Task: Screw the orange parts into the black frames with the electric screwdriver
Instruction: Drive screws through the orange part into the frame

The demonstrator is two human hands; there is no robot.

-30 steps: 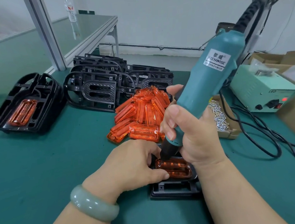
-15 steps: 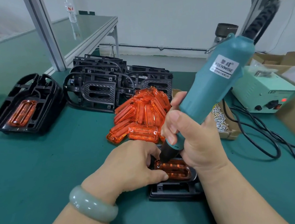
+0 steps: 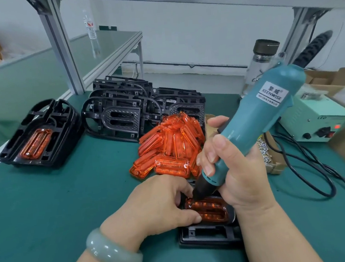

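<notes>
A black frame (image 3: 208, 234) lies on the green mat in front of me with an orange part (image 3: 212, 209) seated in it. My left hand (image 3: 158, 202) holds the frame and part at their left end, thumb along the part's near edge. My right hand (image 3: 239, 173) grips the teal electric screwdriver (image 3: 257, 122), tilted to the right. Its black tip (image 3: 199, 191) stands on the part's far left corner, partly hidden by my left fingers.
A pile of loose orange parts (image 3: 170, 143) lies just behind. Stacked empty black frames (image 3: 124, 112) stand further back. A frame with an orange part fitted (image 3: 37, 135) sits at the left. A screw box (image 3: 268, 154), power supply (image 3: 319, 119) and cables (image 3: 307, 174) fill the right.
The screwdriver's top has swung further right, while its tip stays on the same corner of the orange part. My left hand has kept its hold.
</notes>
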